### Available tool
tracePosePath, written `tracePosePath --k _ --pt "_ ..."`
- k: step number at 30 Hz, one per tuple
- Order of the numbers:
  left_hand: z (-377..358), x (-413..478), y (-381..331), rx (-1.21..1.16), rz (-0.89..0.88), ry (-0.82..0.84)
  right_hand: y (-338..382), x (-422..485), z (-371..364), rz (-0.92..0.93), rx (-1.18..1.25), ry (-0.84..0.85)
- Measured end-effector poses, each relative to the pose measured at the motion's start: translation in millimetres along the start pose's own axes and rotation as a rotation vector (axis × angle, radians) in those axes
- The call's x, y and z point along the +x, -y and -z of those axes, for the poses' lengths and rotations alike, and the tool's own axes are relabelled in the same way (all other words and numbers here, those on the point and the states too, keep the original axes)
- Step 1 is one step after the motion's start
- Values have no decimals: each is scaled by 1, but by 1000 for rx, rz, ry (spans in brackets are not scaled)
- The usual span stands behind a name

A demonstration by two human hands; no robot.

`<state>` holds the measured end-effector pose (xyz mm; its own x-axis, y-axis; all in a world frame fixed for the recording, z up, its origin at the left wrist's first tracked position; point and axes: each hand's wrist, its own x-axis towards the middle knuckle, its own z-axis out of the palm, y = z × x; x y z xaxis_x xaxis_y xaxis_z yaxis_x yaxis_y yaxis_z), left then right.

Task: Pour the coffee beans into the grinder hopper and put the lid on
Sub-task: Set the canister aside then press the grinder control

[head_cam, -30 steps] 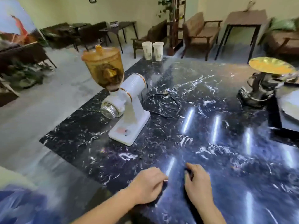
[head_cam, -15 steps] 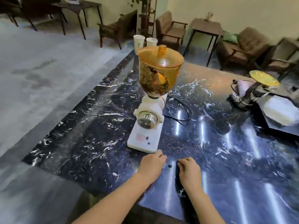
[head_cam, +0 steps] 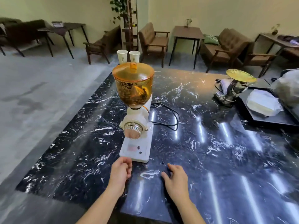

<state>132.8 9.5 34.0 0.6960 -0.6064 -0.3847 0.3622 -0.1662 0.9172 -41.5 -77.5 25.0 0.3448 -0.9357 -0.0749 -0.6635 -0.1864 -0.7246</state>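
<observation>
A white coffee grinder (head_cam: 136, 143) stands on the black marble table (head_cam: 210, 143). Its amber hopper (head_cam: 134, 92) holds brown coffee beans, and the amber lid (head_cam: 133, 72) sits on top of it. My left hand (head_cam: 120, 172) hovers just in front of the grinder's base, fingers loosely curled and holding nothing. My right hand (head_cam: 176, 177) is a little to the right, low over the table, fingers spread and empty. A stray bean (head_cam: 162, 162) lies on the table between my hands.
The grinder's black cord (head_cam: 171, 117) loops behind it. Two paper cups (head_cam: 128, 56) stand at the far table edge. A metal stand with a gold dish (head_cam: 234, 88) and a black tray (head_cam: 267, 117) with white packets sit at right. Chairs and tables stand beyond.
The view has swung so the grinder faces me head on. Both hands have lifted off the table and drawn apart, the fingers of my right hand spreading.
</observation>
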Motion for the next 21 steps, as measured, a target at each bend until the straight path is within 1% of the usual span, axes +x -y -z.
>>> tracePosePath --k 2,5,7,8,10,12,14,18,21 --pt "6 16 -15 280 -159 -43 6 2 -6 84 -155 73" --pt "5 39 -34 759 -361 21 12 11 -12 154 -348 127" --pt "1 50 -39 971 -432 75 14 16 -13 149 -381 135" --pt "0 55 -39 1037 -464 105 15 15 -14 143 -375 133" --pt "-1 63 -38 1104 -524 186 14 13 -13 126 -334 97" --pt "-2 68 -38 1160 -572 270 14 10 -8 91 -213 9" --pt "-5 72 -39 1189 -582 295 15 12 -3 67 -155 -49" --pt "-11 78 -38 1213 -630 239 23 28 -5 52 -321 41" --pt "-10 81 -30 1184 -674 332 29 38 -9 80 -419 114"
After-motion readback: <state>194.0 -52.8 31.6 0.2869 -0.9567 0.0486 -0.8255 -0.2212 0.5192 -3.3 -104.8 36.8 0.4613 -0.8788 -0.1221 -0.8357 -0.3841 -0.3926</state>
